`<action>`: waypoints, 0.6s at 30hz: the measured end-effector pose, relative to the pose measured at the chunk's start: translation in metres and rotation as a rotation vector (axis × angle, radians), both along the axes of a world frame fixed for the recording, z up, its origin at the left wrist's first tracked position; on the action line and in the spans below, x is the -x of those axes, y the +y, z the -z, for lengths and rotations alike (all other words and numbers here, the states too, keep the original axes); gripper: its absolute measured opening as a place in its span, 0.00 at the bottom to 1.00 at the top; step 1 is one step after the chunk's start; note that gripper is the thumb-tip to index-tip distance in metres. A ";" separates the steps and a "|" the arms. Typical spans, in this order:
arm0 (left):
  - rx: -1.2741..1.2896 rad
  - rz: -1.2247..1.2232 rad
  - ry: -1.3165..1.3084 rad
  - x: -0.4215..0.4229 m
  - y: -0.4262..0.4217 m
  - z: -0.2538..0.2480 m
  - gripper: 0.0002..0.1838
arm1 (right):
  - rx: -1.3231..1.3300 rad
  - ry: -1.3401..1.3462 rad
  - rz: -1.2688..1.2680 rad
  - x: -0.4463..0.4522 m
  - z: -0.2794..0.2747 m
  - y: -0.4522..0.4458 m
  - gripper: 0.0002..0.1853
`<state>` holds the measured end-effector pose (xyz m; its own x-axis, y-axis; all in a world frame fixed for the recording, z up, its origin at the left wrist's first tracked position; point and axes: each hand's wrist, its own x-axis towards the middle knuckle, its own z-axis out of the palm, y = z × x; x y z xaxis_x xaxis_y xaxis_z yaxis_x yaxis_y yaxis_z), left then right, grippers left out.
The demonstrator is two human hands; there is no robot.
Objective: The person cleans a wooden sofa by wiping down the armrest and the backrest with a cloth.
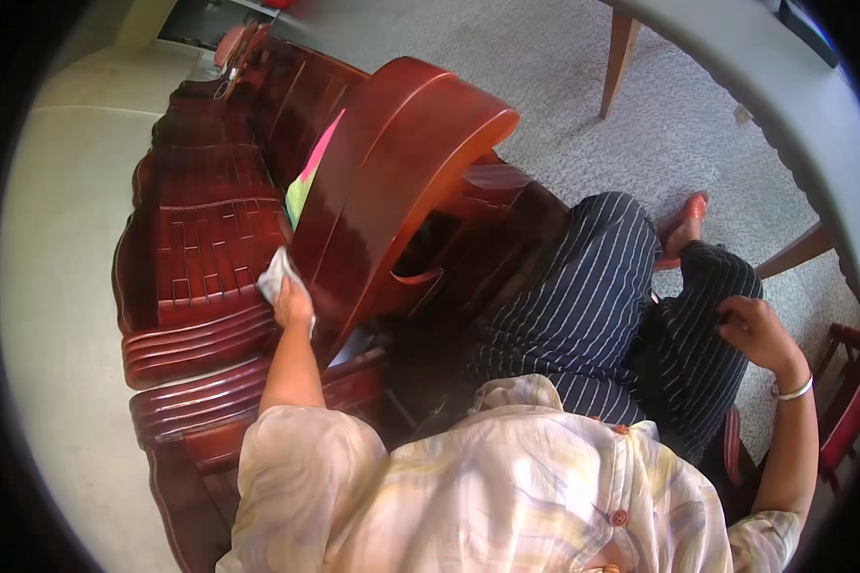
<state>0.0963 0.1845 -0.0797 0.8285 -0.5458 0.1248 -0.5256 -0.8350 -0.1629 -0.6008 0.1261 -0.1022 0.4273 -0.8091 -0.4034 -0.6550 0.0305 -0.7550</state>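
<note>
My left hand [294,304] is closed on a white cloth [279,273], which lies against the red-brown wooden bench [205,248], where the slatted backrest meets the broad curved armrest [392,143]. A pink and yellow-green item [306,186] shows behind that armrest. Over my striped trouser leg [702,315], my right hand [750,329] hangs with its fingers curled in and a bracelet at the wrist. Whether anything is inside those curled fingers cannot be seen.
A table with a pale cover [793,95] and wooden legs curves along the upper right. Beside my right arm stands a red chair [850,392]. Speckled grey floor [564,115] lies beyond my knees, and a pale wall [67,239] runs behind the bench.
</note>
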 end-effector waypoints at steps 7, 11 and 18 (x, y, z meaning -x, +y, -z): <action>-0.025 0.037 -0.041 -0.022 -0.029 0.011 0.24 | 0.019 0.013 0.026 0.001 0.010 -0.001 0.13; 0.411 0.254 0.169 -0.005 -0.127 0.025 0.25 | 0.044 0.014 0.041 0.001 0.011 -0.001 0.13; 0.247 0.613 0.139 0.165 -0.260 -0.026 0.25 | 0.020 0.027 0.015 -0.001 0.002 -0.004 0.13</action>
